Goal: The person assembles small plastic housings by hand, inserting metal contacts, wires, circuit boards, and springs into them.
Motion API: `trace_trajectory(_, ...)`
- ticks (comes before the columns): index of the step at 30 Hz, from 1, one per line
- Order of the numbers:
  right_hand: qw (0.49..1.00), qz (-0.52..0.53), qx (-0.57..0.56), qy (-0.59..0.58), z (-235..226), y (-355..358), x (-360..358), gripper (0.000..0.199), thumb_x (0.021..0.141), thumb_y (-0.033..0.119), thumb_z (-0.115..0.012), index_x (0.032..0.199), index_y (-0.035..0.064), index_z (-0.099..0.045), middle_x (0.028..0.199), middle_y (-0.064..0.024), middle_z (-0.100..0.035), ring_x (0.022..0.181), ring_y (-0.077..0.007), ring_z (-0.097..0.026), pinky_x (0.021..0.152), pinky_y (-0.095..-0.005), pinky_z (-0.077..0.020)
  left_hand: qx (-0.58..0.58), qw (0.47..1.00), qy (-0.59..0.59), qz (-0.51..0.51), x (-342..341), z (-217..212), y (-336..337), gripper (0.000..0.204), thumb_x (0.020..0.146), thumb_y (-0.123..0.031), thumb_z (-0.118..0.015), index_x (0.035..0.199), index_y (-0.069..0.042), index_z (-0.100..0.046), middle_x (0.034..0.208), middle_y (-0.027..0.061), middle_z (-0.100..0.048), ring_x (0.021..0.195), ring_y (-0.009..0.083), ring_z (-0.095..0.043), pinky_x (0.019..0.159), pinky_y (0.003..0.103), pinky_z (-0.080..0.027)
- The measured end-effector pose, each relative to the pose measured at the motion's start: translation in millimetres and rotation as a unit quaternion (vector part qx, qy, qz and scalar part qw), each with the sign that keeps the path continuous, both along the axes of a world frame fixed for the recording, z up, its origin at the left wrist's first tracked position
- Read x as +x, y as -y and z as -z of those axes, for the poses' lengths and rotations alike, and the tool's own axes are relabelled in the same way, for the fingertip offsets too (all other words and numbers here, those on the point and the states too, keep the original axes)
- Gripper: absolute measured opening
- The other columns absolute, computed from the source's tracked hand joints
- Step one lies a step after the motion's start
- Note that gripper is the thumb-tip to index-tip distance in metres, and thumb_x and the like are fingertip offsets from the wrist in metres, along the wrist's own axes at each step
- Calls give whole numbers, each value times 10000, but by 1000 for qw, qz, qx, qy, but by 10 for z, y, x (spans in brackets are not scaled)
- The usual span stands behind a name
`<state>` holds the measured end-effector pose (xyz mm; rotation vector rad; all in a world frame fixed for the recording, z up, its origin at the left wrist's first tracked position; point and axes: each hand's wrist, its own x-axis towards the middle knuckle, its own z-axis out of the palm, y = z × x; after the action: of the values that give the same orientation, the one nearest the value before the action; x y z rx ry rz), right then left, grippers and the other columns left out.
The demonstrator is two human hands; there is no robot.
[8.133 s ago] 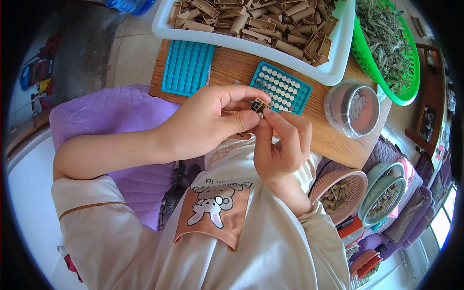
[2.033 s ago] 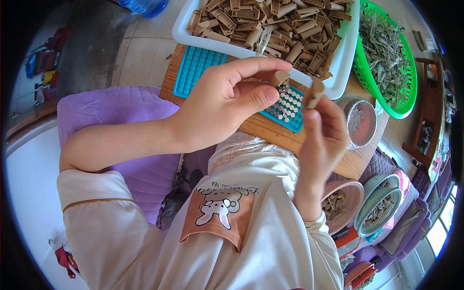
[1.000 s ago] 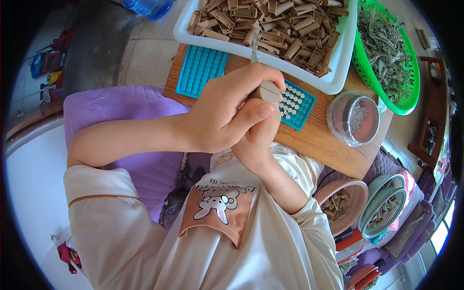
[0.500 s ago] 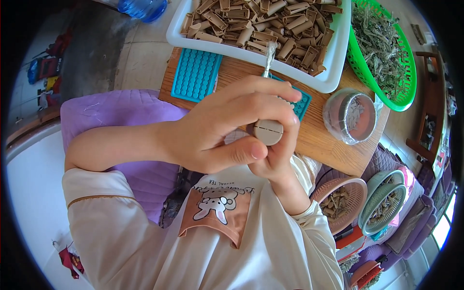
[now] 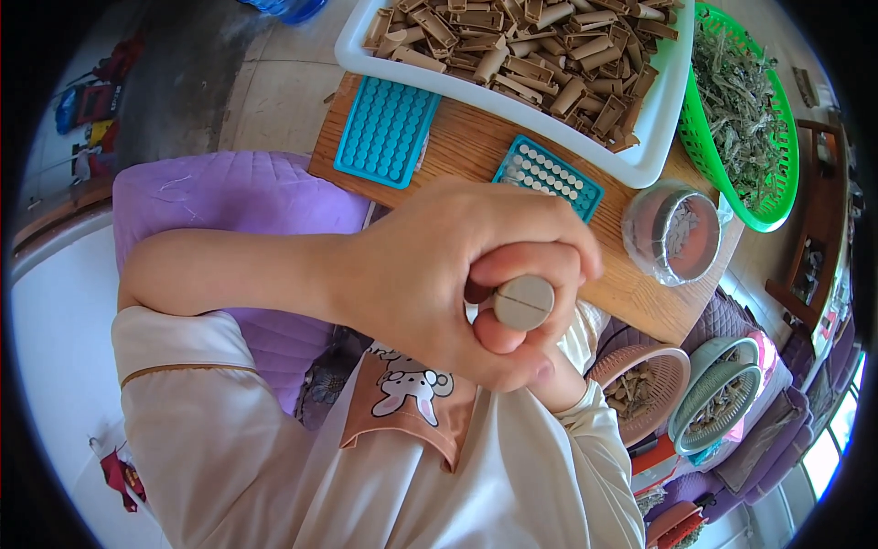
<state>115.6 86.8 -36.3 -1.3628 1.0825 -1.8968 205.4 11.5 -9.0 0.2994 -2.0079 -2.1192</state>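
Gripping a round tan tool (image 5: 523,302), the left hand (image 5: 439,274) closes over it near the desk's (image 5: 476,156) near edge; the right hand (image 5: 553,384) is mostly hidden, grip unclear. A slip could knock the teal mould (image 5: 549,174). Beyond: white tray (image 5: 640,165), green basket (image 5: 777,201), tiled floor.

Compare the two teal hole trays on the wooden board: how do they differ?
The left teal tray lies fully in view with every hole empty, while the right teal tray has pale pieces standing in many holes. The left tray sits apart from the hands; the right tray is partly hidden behind the left hand. Both are teal, rectangular, gridded with round holes, and lie flat on the wooden board.
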Motion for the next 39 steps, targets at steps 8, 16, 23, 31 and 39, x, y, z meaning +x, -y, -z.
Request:
trace_trajectory(8,999,-21,31,7,120,4,35,360,843,369,-438,991,41,-434,757,-59,-496,577,-113,-459,495,-217,-367,-139,984,-76,-78,-12,9,-33,311,586,-149,-625,833,-16,-490,677,78,-562,594,178,-569,589,268,-479)
trace_trajectory(16,940,-130,173,263,212,-105,-66,631,763,586,-393,1188,154,-217,802,-79,-455,595,-138,-444,539,-249,-392,201,978,24,-50,-16,121,7,702,728,-487,-559,1185,-14,-312,1009,63,-450,902,139,-466,685,251,-430)
trace_trajectory(23,877,-190,199,395,212,-86,-135,541,816,532,-319,1219,223,-133,958,-94,-436,495,-120,-377,440,-208,-311,228,966,113,-44,-30,145,20,439,875,-346,-364,1176,-28,-332,743,37,-507,617,91,-521,572,199,-429)
trace_trajectory(31,953,32,292,-81,321,-216,-842,284,776,20,-507,1060,27,-504,941,-65,-515,835,-139,-501,689,-248,-437,259,947,125,-143,-50,171,195,331,858,-338,-409,1065,-80,-426,1073,43,-456,965,138,-490,698,269,-463)
trace_trajectory(39,689,235,609,-314,657,-522,-2073,207,725,170,-568,835,-4,-586,739,-165,-593,693,-258,-589,624,-330,-452,299,929,191,-106,-59,143,221,351,837,-371,-431,1063,-102,-440,1160,49,-431,927,165,-543,576,224,-484)
